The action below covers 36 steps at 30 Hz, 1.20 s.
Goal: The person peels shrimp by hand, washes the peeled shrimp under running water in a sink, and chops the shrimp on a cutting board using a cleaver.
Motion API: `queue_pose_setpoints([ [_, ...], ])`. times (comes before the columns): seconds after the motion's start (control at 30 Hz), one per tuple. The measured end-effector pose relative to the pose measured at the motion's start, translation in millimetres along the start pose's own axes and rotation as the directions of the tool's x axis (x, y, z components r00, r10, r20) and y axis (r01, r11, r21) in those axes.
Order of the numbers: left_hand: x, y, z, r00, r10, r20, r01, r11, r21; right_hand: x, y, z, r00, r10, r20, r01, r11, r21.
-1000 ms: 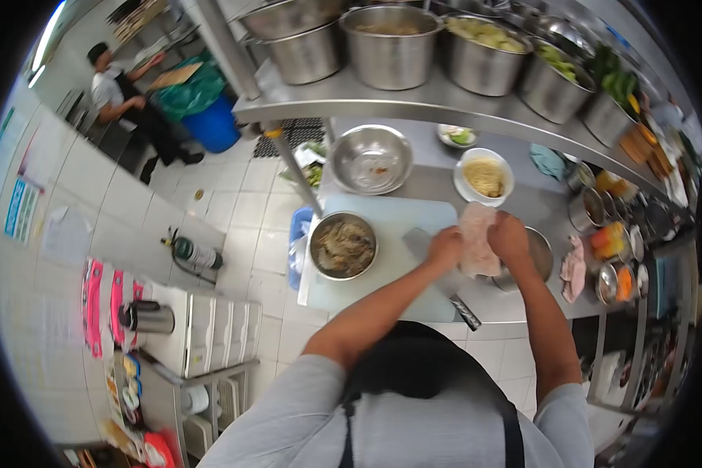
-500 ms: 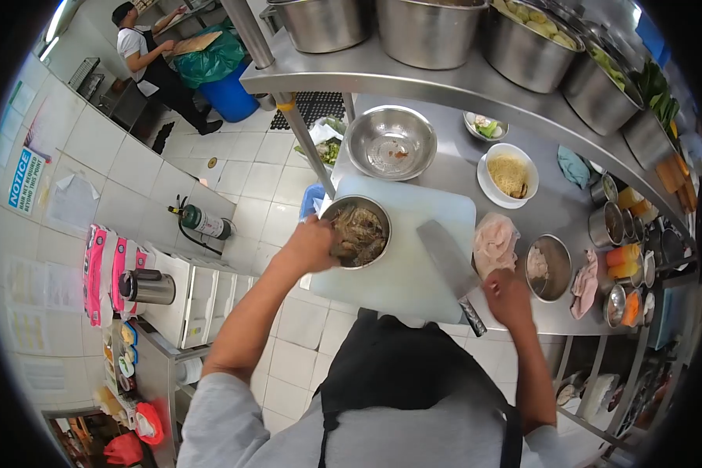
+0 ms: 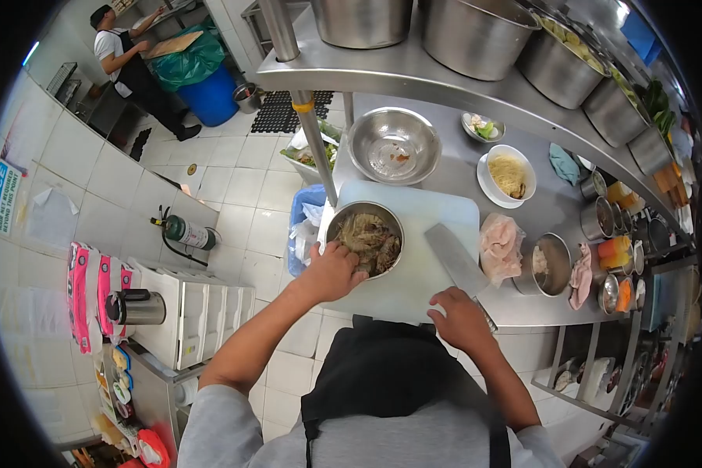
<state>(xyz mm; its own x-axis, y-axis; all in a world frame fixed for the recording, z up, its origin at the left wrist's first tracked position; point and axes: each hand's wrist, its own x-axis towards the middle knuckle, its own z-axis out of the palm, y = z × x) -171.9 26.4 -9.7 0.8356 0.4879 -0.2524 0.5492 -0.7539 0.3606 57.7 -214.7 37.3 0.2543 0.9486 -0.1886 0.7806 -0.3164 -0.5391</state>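
My left hand rests at the near left rim of a steel bowl, its fingers apart and partly over the greyish shrimp-like food inside. The bowl stands on the left part of a pale cutting board. My right hand is over the board's near right edge, fingers apart, holding nothing. A cleaver lies on the board just beyond it, its handle partly hidden by the hand. Right of the board lies a crumpled pinkish plastic bag, beside a steel pot with some pale food.
A large steel bowl and a white bowl of noodles stand further back. Overhead runs a steel shelf with several pots. A pink cloth lies at right. A person stands at far left beside a blue bin.
The plastic bag, earlier between both hands, now lies on the counter. My left hand has gone left to the bowl. My right hand has moved left to the board's near edge.
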Motion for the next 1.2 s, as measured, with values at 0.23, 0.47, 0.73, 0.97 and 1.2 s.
queue_pose_setpoints([
  [0.23,-12.8,9.1,-5.6,0.952,0.009,-0.307,-0.057,0.987,-0.151,44.5,-55.2,6.2,0.96,-0.252,-0.125,0.256,0.967,0.015],
  [0.47,-35.3,30.4,-55.7,0.939,-0.274,-0.207,-0.075,0.424,-0.903,131.2,-106.0,-3.6,0.779,-0.557,-0.286,0.565,0.822,-0.063],
  [0.73,-63.1,8.9,-52.2,0.847,-0.49,-0.204,-0.083,0.257,-0.963,181.2,-134.5,32.0,0.798,-0.592,-0.11,0.556,0.654,0.513],
  [0.97,-55.1,-26.6,-56.8,0.692,-0.534,-0.485,-0.035,0.647,-0.762,220.5,-174.3,65.5,0.866,-0.499,-0.036,0.457,0.759,0.463],
  [1.2,-56.7,-84.7,-78.8,0.665,-0.477,-0.575,0.114,0.825,-0.553,255.5,-224.4,78.9,0.926,-0.359,0.119,0.285,0.87,0.402],
])
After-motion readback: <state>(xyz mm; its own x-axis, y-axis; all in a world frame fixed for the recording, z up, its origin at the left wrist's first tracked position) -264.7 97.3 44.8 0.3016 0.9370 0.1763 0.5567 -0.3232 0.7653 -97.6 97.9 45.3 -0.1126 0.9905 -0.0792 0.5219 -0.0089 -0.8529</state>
